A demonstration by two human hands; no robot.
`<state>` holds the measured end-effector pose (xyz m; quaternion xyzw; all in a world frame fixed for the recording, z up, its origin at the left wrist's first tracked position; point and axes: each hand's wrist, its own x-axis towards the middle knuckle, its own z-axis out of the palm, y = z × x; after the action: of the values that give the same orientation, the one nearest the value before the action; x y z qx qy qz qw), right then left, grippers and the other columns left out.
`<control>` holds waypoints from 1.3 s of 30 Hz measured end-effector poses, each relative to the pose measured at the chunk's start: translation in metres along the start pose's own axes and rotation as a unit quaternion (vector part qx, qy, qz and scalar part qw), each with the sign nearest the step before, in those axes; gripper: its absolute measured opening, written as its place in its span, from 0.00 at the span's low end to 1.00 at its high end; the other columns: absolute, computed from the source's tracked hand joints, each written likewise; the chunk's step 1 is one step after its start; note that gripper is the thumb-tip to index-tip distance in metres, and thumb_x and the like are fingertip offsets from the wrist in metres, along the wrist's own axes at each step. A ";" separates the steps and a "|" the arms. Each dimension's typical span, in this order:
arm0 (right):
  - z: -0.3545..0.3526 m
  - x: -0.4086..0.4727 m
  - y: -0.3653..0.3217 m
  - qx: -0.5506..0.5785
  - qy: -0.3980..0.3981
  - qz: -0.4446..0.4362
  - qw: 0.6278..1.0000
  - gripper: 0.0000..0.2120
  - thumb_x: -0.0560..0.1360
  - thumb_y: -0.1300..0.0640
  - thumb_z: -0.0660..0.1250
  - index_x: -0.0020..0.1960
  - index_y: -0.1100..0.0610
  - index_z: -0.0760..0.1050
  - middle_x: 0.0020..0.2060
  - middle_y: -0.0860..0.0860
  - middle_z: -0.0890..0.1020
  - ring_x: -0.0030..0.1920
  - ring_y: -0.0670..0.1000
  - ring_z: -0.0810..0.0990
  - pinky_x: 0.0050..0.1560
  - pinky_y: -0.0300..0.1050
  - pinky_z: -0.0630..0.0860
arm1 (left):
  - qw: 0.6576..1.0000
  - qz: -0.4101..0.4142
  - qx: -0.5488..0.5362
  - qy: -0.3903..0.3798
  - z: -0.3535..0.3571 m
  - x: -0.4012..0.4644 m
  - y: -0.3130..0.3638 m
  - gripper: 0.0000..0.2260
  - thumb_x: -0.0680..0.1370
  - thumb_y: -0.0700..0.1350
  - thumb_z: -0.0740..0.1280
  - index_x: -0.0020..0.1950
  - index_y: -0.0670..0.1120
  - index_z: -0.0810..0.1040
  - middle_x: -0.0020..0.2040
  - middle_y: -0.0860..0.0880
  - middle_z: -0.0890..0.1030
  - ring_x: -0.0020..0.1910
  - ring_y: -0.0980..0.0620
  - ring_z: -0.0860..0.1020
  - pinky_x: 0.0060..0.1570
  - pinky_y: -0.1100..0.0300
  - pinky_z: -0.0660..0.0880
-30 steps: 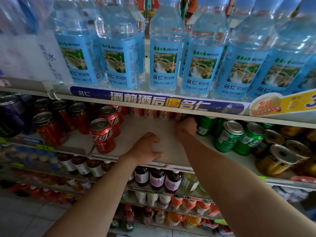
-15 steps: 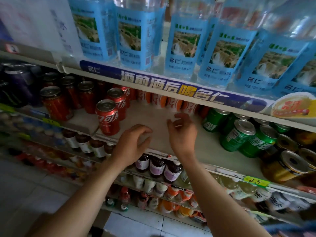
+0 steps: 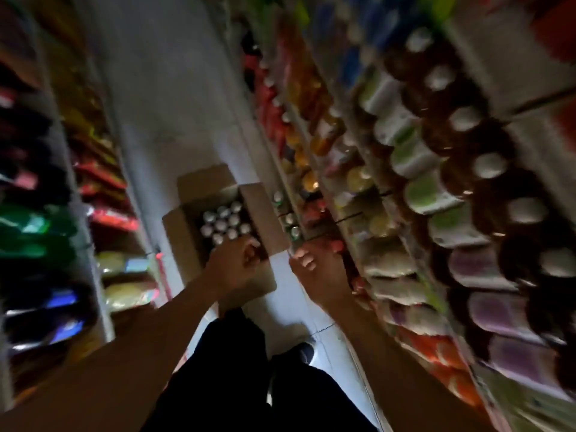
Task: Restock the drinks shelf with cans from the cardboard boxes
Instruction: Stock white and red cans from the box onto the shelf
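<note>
**Now: both hands hanging over the open box on the aisle floor**

Down on the pale tiled floor [image 3: 174, 120], an open cardboard box [image 3: 184, 232] is sitting with its flaps spread, just left of the drinks shelf [image 3: 402, 194]. Silver-topped cans [image 3: 223, 224] are standing upright inside it, packed close in rows.

From the box's centre, the left hand [image 3: 240, 268] is hovering at about 5 o'clock, over the near corner — its fingers are curling loosely and gripping nothing that shows, though the blur is making it hard to judge whether they are touching a can or the flap. The right hand [image 3: 316, 269] is lying at about 4 o'clock from the box, beside the shelf's lower edge, its fingers bending inward at ease and holding nothing.

Bottles with white caps [image 3: 489, 165] are lining the shelf tiers at 3 o'clock — all smeared by motion. Packets on a second rack [image 3: 103, 182] are showing at 9 o'clock. Dark trousers [image 3: 246, 369] and a shoe [image 3: 304, 352] are filling the 6 o'clock edge.
</note>
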<state>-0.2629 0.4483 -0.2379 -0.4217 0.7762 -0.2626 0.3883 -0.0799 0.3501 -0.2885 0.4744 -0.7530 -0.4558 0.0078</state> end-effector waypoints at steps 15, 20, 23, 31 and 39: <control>0.398 0.278 0.249 -0.126 -0.163 0.058 0.977 0.25 0.69 0.63 0.73 0.66 0.58 0.76 0.58 0.58 0.82 0.61 0.58 0.79 0.61 0.47 0.74 | 0.982 -0.178 -0.052 -0.019 0.138 0.153 -0.355 0.15 0.73 0.47 0.71 0.58 0.46 0.77 0.50 0.48 0.80 0.51 0.45 0.80 0.53 0.55 0.75; 0.463 0.330 0.295 -0.163 -0.149 0.031 0.975 0.24 0.77 0.62 0.67 0.71 0.60 0.68 0.68 0.63 0.70 0.65 0.60 0.71 0.61 0.41 0.66 | 0.981 -0.178 -0.075 0.018 0.181 0.178 -0.401 0.14 0.74 0.46 0.71 0.58 0.47 0.78 0.52 0.48 0.82 0.52 0.48 0.80 0.52 0.57 0.75; 0.482 0.349 0.315 -0.208 -0.119 0.065 0.969 0.29 0.80 0.54 0.64 0.78 0.48 0.58 0.74 0.63 0.59 0.68 0.64 0.68 0.67 0.51 0.68 | 0.979 -0.168 -0.113 0.011 0.193 0.181 -0.410 0.15 0.74 0.46 0.72 0.60 0.48 0.77 0.51 0.50 0.81 0.50 0.51 0.79 0.52 0.58 0.75; 0.448 0.334 0.296 -0.205 -0.112 0.053 0.971 0.29 0.69 0.49 0.73 0.68 0.50 0.72 0.59 0.60 0.80 0.59 0.62 0.79 0.57 0.51 0.76 | 0.973 -0.185 -0.137 0.030 0.183 0.175 -0.398 0.18 0.71 0.44 0.74 0.59 0.49 0.76 0.48 0.51 0.78 0.49 0.46 0.80 0.51 0.55 0.77; 0.248 0.216 0.131 0.006 -0.047 0.072 0.996 0.11 0.63 0.45 0.76 0.41 0.46 0.78 0.37 0.46 0.83 0.41 0.53 0.85 0.42 0.57 0.83 | 0.988 -0.036 -0.132 -0.070 0.082 0.142 -0.254 0.46 0.57 0.49 0.85 0.72 0.45 0.69 0.65 0.51 0.75 0.63 0.58 0.74 0.64 0.65 0.70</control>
<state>-0.1915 0.3093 -0.5561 -0.3743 0.7839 -0.2178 0.4449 -0.0146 0.2695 -0.5727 0.4627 -0.6677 -0.5832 0.0014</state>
